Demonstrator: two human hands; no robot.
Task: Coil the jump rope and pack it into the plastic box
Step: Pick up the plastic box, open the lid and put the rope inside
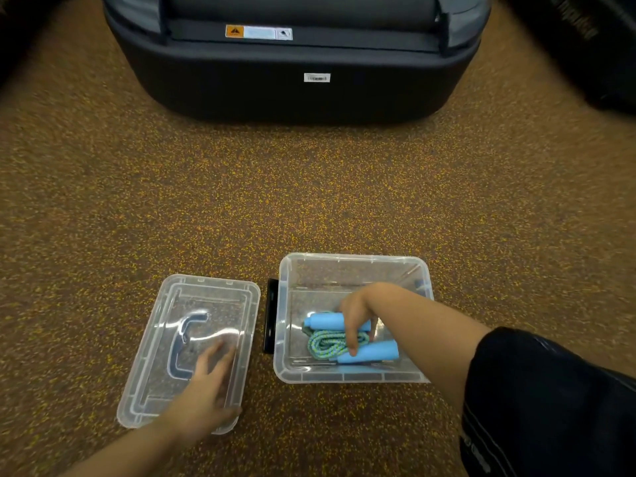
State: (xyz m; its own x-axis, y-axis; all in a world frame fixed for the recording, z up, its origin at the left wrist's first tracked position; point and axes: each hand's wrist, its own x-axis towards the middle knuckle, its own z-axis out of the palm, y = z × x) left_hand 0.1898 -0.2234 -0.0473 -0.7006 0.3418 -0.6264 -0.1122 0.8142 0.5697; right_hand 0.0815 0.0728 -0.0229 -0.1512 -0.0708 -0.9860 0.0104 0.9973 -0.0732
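The jump rope point(330, 343) already lay coiled on the bottom of the plastic box point(351, 258), toward its near side, with the two blue handles point(325, 321) running roughly left to right, one on each side of the green bundle. The right hand point(356, 318) reached in from the right, its fingers curled down over the far handle and the coil, holding the bundle in place.

The coming move turned on the lid point(165, 339). It sat flat on the speckled floor point(309, 201) just left of the box, apart from it, with a narrow black object point(270, 315) between the two. The left hand point(206, 383) was the nearer one by far. It rested on the lid's near right part, and its fingers, blurred in this view, seemed laid out fairly straight rather than gripping an edge.

The lid's long axis ran away from the person, leaning a little right, while the box looked longer across. So closing would probably need a shift to the right and a turn, once the right hand was out.
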